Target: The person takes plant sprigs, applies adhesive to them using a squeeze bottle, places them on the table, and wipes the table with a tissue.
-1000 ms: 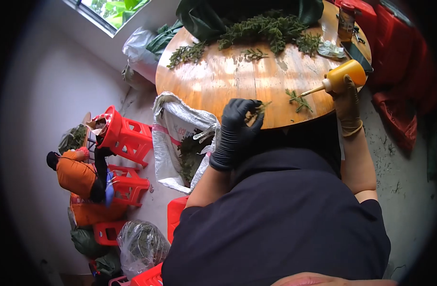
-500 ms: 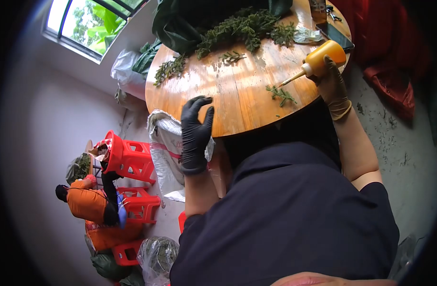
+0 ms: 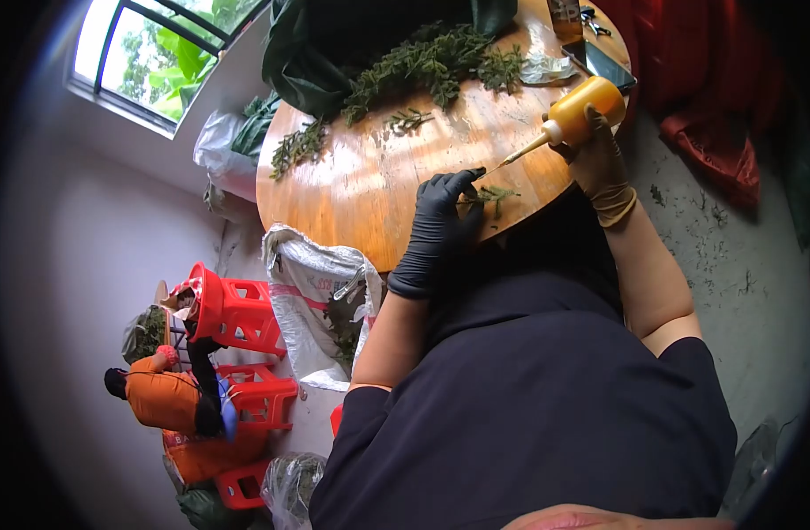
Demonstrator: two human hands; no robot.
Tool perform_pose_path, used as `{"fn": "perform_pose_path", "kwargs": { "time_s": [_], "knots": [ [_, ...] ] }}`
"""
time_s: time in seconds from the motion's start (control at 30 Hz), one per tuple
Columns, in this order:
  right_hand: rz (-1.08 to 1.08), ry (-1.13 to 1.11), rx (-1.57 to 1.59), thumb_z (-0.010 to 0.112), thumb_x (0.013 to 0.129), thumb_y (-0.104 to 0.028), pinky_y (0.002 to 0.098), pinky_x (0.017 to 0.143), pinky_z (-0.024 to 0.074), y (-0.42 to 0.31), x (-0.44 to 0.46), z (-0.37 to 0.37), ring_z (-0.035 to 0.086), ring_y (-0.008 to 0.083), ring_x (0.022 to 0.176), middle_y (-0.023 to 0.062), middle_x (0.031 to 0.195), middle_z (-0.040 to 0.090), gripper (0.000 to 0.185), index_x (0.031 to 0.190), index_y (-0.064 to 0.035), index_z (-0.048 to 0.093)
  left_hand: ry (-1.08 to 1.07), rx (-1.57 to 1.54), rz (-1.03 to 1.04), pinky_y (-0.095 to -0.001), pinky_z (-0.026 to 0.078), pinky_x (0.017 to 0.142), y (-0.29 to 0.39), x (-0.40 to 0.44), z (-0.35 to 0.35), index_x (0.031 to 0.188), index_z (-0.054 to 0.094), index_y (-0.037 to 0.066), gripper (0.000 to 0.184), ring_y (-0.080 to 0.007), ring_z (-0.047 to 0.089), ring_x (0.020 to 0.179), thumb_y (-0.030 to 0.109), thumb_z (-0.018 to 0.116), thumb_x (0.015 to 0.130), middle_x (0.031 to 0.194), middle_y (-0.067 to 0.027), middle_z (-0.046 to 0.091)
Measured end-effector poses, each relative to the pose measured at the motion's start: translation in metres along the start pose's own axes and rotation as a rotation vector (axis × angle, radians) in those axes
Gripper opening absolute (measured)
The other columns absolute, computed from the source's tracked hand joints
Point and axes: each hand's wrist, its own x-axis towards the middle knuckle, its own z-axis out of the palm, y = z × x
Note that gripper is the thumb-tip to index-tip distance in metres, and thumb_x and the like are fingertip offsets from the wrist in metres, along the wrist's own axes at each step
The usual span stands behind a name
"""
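My right hand point(image 3: 602, 163), in a tan glove, is wrapped round a yellow squeeze bottle point(image 3: 588, 109). The bottle is tilted, its long thin nozzle point(image 3: 521, 154) pointing down and left over the wooden table. My left hand point(image 3: 440, 225), in a black glove, is at the table's near edge. Its index fingertip is close to the nozzle tip; contact cannot be made out. Below that finger, a small green sprig point(image 3: 495, 196) lies on the tabletop, its left end reaching into the gap between finger and thumb.
On the round table point(image 3: 378, 212) are a heap of green sprigs point(image 3: 422, 66), dark green sacking point(image 3: 303, 62), a phone point(image 3: 610, 64) and scissors point(image 3: 595, 22). A white woven sack point(image 3: 308, 291) stands left. Red stools point(image 3: 246, 314) and a person in orange point(image 3: 162, 393) are farther left.
My left hand has moved right, from the table's edge to beside the sprig and nozzle tip. My right hand still holds the tilted bottle. The whole view has shifted slightly.
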Motion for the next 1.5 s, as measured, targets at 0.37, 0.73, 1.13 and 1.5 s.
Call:
{"fn": "perform_pose_path", "kwargs": {
  "time_s": [0.37,0.73,1.13,1.5],
  "knots": [
    [-0.093,-0.125,-0.295,0.065,0.096,-0.032,0.0419,0.085,0.0569,0.02,-0.016,0.023,0.065,0.0274,0.109,0.0104,0.115,0.063,0.042,0.127,-0.007,0.052,0.16,0.112,-0.083,-0.04,0.045,0.089,-0.008,-0.036,-0.004,0.119,0.065,0.009,0.046,-0.0292,0.062,0.091,0.003,0.067,0.074,0.091,-0.0091,0.064],
    [-0.162,-0.138,-0.317,0.064,0.097,-0.031,0.0436,0.09,0.0548,0.017,-0.014,0.018,0.065,0.0296,0.107,0.0126,0.115,0.063,0.041,0.125,-0.0037,0.052,0.136,0.209,-0.008,-0.0418,0.044,0.086,-0.006,-0.028,-0.003,0.099,0.067,0.01,0.029,-0.0308,0.061,0.089,0.005,0.071,0.071,0.088,-0.0079,0.065],
    [-0.195,-0.204,-0.42,0.065,0.096,-0.028,0.046,0.097,0.0512,0.022,-0.019,0.026,0.064,0.0299,0.107,0.0152,0.115,0.062,0.043,0.125,-0.0005,0.052,0.117,0.213,-0.065,-0.0426,0.043,0.086,-0.005,-0.027,0.0,0.097,0.067,0.011,0.026,-0.0313,0.061,0.09,0.007,0.072,0.072,0.089,-0.0084,0.063],
    [-0.171,-0.178,-0.397,0.067,0.094,-0.016,0.0343,0.089,0.0508,0.02,-0.02,0.034,0.064,0.0183,0.096,0.0079,0.104,0.063,0.028,0.116,-0.0021,0.055,0.109,0.236,-0.05,-0.0419,0.042,0.085,-0.002,-0.026,0.001,0.096,0.068,0.012,0.024,-0.0308,0.06,0.088,0.01,0.073,0.073,0.087,-0.008,0.063]
  ]
}}
